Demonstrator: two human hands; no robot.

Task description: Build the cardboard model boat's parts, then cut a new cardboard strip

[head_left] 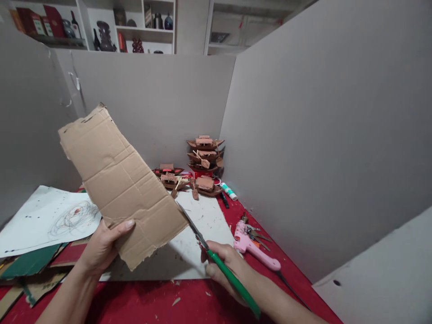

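Observation:
My left hand grips a creased piece of brown cardboard near its lower edge, thumb on the front face. The cardboard is tilted, with rough torn ends at top and bottom. In my right hand is a pair of scissors with green handles. Their blades point up and left, and the tips touch or overlap the cardboard's right edge near its lower corner. How far apart the blades are is hard to make out. Below the cardboard lies a white board with scraps on it.
Several small brown model boats are stacked at the back. A pink glue gun lies right, beside pliers, a white-and-teal tube and a black marker. Scribbled paper covers cardboard pieces at left. Grey partitions surround the red tabletop.

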